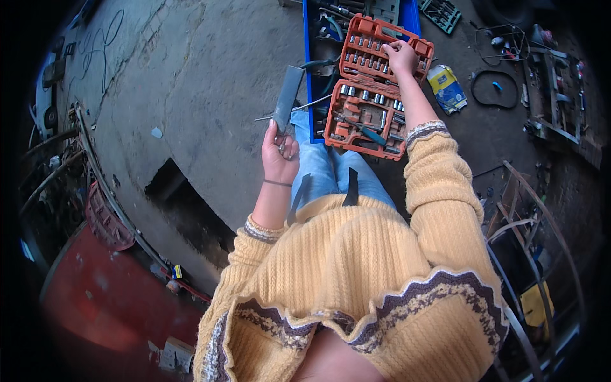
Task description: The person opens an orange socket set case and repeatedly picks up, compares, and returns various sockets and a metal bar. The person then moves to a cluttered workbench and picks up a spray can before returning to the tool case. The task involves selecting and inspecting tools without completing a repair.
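Note:
My left hand is closed round the lower end of a flat grey metal strip, which points up and away from me. Small shiny metal pieces show among its curled fingers, too small to name. My right hand reaches over the far half of an open orange socket set case. Its fingers pinch together at a row of small bits; what is between them is hidden. Chrome sockets sit in the near half, where a teal-handled driver lies across the slots.
Under the case is a blue tray holding pliers and other tools. A thin metal rod sticks out over its left side. To the right lie a blue-and-yellow packet, a black belt loop and a green bit case. A dark rectangular pit opens at left.

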The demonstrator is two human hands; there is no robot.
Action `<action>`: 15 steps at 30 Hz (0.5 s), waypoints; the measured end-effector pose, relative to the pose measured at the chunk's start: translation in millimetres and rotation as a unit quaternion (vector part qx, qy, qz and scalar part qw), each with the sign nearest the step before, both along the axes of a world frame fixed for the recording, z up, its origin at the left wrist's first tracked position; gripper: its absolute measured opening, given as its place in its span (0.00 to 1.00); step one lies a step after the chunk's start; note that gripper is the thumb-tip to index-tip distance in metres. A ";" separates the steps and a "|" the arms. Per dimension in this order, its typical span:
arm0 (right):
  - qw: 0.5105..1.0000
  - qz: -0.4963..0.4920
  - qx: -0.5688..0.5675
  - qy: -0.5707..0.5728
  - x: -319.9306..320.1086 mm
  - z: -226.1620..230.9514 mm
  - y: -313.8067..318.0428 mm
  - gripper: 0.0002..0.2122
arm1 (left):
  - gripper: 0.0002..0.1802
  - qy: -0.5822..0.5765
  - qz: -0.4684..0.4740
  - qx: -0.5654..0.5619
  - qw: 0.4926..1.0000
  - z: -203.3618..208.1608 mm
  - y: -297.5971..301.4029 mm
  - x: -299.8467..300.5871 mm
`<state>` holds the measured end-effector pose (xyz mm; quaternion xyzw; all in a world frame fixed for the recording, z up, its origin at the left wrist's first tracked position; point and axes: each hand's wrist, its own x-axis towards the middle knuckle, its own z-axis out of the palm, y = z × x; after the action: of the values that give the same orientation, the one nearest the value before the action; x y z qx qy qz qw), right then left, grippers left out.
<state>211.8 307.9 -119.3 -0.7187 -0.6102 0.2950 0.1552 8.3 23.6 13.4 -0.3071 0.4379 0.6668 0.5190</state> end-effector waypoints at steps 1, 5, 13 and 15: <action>1.000 0.004 -0.002 0.001 0.2 0.6 -0.9 0.12 | 0.17 0.011 -0.003 0.006 1.000 -0.2 0.2 -2.4; 0.994 0.018 0.090 -0.051 6.6 -1.8 -16.2 0.17 | 0.15 0.024 -0.002 0.007 1.000 -0.1 3.0 -9.6; 0.971 0.072 0.215 -0.074 15.0 -25.0 -23.3 0.18 | 0.15 0.024 -0.006 -0.010 1.000 2.9 4.7 -15.2; 0.966 0.045 0.227 -0.114 11.0 -30.4 -26.8 0.19 | 0.16 0.031 -0.009 -0.026 0.999 3.8 5.8 -15.8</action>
<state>222.8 281.2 -149.7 -0.6656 -0.7064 0.0715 0.2301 -7.5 29.5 17.1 -0.2960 0.4732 0.6598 0.5030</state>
